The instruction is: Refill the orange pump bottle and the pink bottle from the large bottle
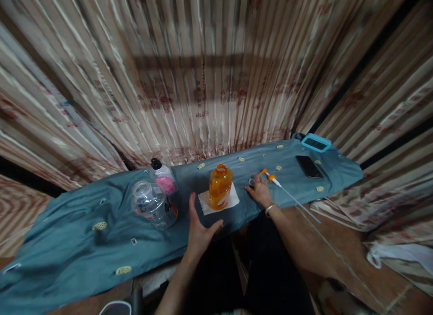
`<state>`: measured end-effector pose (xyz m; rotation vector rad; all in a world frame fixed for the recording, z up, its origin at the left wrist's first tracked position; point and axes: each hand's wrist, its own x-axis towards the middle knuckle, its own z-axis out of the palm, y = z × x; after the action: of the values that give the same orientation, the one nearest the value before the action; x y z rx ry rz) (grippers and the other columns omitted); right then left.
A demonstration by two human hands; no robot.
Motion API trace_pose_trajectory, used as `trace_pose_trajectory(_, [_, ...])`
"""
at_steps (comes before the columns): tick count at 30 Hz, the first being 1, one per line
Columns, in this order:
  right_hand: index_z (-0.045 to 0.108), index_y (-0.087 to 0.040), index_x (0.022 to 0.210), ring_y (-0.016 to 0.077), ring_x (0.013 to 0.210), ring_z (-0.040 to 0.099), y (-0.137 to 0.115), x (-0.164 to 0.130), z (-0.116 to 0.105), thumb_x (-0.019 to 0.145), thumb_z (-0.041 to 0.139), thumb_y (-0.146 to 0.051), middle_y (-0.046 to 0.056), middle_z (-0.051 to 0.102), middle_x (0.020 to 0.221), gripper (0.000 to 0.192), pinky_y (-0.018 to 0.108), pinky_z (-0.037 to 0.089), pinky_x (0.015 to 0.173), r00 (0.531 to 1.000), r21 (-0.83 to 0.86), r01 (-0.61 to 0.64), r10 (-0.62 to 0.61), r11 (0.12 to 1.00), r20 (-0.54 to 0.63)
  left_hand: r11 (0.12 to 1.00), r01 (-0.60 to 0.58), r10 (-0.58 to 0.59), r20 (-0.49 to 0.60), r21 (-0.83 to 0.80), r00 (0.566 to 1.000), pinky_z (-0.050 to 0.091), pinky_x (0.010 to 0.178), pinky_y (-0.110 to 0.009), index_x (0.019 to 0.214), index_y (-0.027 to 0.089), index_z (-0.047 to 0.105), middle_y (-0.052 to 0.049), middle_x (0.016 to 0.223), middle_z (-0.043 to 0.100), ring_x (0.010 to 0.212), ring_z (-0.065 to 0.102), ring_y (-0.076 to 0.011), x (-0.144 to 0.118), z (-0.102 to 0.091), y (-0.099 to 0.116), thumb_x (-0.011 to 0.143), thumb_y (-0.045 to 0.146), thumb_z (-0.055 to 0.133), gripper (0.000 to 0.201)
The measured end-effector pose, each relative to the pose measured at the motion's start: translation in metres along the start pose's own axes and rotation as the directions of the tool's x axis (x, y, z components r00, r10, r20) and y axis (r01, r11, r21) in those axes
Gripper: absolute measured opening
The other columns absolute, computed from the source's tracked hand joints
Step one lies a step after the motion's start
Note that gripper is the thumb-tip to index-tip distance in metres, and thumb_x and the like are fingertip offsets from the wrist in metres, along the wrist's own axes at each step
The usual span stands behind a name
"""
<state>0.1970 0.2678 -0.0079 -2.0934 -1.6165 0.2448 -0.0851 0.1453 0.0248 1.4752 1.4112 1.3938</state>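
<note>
An orange translucent bottle without a lid stands upright on a white paper napkin. Just to its left, my left hand is open, thumb and fingers spread wide and apart from the bottle. My right hand, with a bracelet at the wrist, rests low over the cloth to the right of the bottle. Its thumb and fingers close around a small clear round cap. Beside those fingers lies an orange and white pump head, its long pale tube reaching past the cloth's front edge.
To the left stand a large clear jar and a clear bottle with a black pump and pink label. A black phone and a blue-framed device lie at the right. Striped curtains hang behind the green-blue cloth.
</note>
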Motion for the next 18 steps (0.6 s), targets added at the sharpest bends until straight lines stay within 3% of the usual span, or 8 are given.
trace_pose_trajectory(4, [0.058,-0.02,0.129,0.0244,0.112,0.064,0.0,-0.002,0.009,0.094,0.065,-0.04,0.009,0.061,0.132,0.041,0.048,0.054,0.093,0.999,-0.117,0.031,-0.033,0.993,-0.015,0.992,0.008,-0.002,0.047,-0.127,0.999,0.019,0.127,-0.057,0.152,0.029,0.02,-0.016,0.164,0.026,0.155,0.023,-0.0344,0.041,0.042,-0.009,0.06,0.035,0.091,0.116])
trace_pose_trajectory(7, [0.059,-0.02,0.129,0.0242,0.111,0.064,0.003,-0.005,0.007,0.094,0.064,-0.04,0.009,0.061,0.132,0.041,0.048,0.055,0.092,0.998,-0.18,0.054,-0.06,0.982,-0.031,0.977,0.031,-0.015,0.076,-0.21,0.997,0.029,0.123,-0.054,0.151,0.028,0.021,-0.018,0.16,0.032,0.15,0.034,-0.0342,0.061,0.059,-0.015,0.058,0.037,0.092,0.118])
trace_pose_trajectory(10, [0.058,-0.02,0.131,0.0248,0.113,0.063,0.01,0.0,-0.004,0.094,0.064,-0.041,0.01,0.06,0.134,0.042,0.048,0.054,0.094,0.996,-0.235,0.058,-0.073,0.97,-0.058,0.971,0.017,0.01,0.11,-0.238,0.994,0.037,0.118,-0.05,0.148,0.026,0.029,-0.016,0.15,0.045,0.141,0.047,-0.0324,0.067,0.065,-0.022,0.061,0.041,0.09,0.108])
trace_pose_trajectory(13, [0.058,-0.02,0.131,0.0251,0.114,0.063,0.026,0.012,-0.022,0.094,0.064,-0.04,0.01,0.06,0.134,0.042,0.049,0.054,0.094,0.996,-0.291,0.016,-0.04,0.957,-0.075,0.985,0.047,-0.028,0.118,-0.167,0.993,0.045,0.109,-0.049,0.136,0.024,0.044,-0.011,0.13,0.061,0.125,0.06,-0.031,0.068,0.065,-0.03,0.067,0.046,0.085,0.083])
trace_pose_trajectory(18, [0.059,-0.02,0.128,0.0241,0.111,0.064,0.054,0.035,-0.048,0.094,0.064,-0.039,0.009,0.061,0.131,0.04,0.047,0.055,0.092,0.998,-0.342,-0.065,0.065,0.938,-0.013,0.988,0.05,-0.034,0.108,-0.147,0.994,0.05,0.099,-0.045,0.123,0.022,0.051,-0.009,0.117,0.066,0.11,0.065,-0.0283,0.068,0.063,-0.035,0.066,0.048,0.085,0.071])
